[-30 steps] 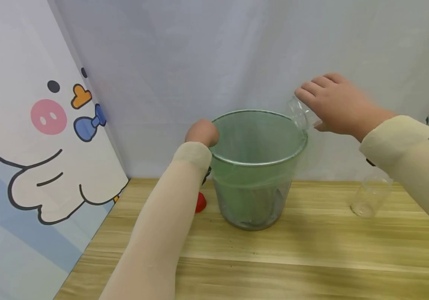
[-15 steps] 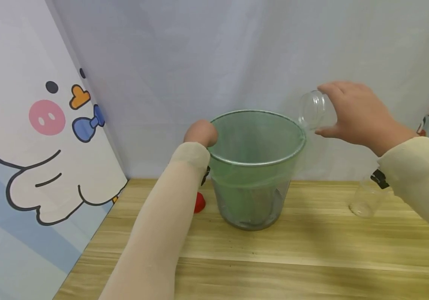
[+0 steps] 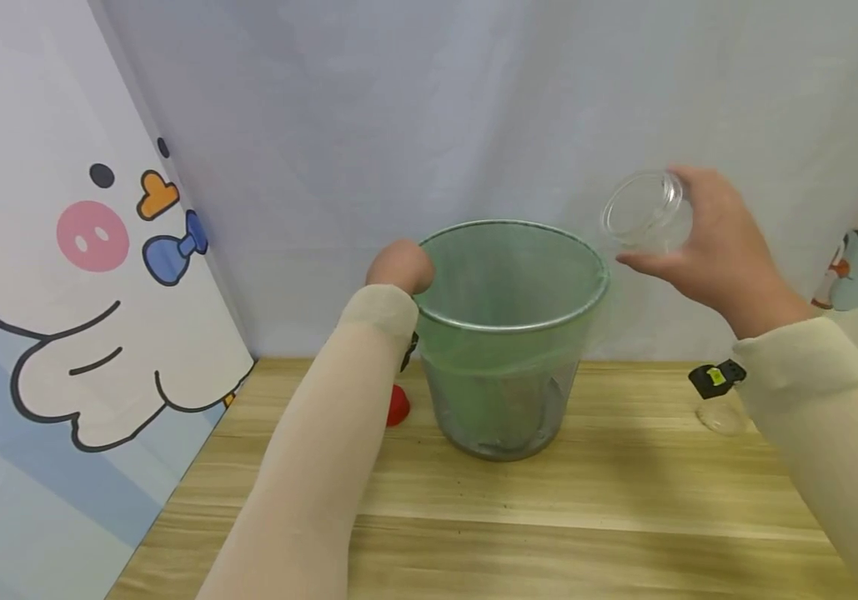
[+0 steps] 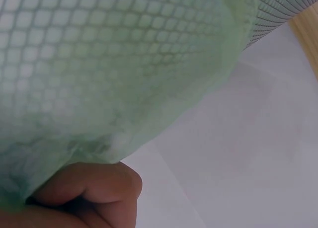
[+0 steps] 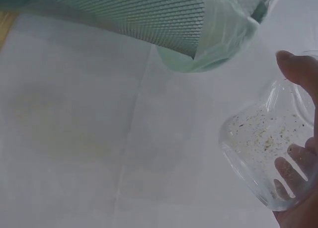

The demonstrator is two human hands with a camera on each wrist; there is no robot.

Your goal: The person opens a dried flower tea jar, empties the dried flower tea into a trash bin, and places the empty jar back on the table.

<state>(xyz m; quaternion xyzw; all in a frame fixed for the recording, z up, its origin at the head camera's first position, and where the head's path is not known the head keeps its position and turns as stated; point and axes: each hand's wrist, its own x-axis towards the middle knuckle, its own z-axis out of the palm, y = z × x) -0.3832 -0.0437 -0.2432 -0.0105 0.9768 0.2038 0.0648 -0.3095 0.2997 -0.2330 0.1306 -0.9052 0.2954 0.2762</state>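
A mesh waste bin [image 3: 549, 408] with a thin green bag [image 3: 504, 350] folded over its rim stands at the back of the table. My left hand [image 3: 401, 267] is at the rim's left side. In the left wrist view its curled fingers [image 4: 107, 183] grip the bunched bag edge. To the right of the rim, my right hand [image 3: 721, 242] holds a clear jar [image 3: 649, 217] in the air, its mouth tilted up toward the head camera. The right wrist view shows small brownish specks inside the jar's wall, with fingers wrapped behind it.
A red object [image 3: 398, 406] sits left of the bin, partly behind the left sleeve. A second clear container [image 3: 721, 418] stands at the right, mostly hidden by the wrist camera [image 3: 716, 378] and sleeve. A pale cloth [image 3: 323, 167] hangs behind the wooden table [image 3: 519, 550].
My right hand has moved the jar rightward, away from the bin's rim, and turned it from tipped over the rim to mouth more upward. The left hand stays at the rim.
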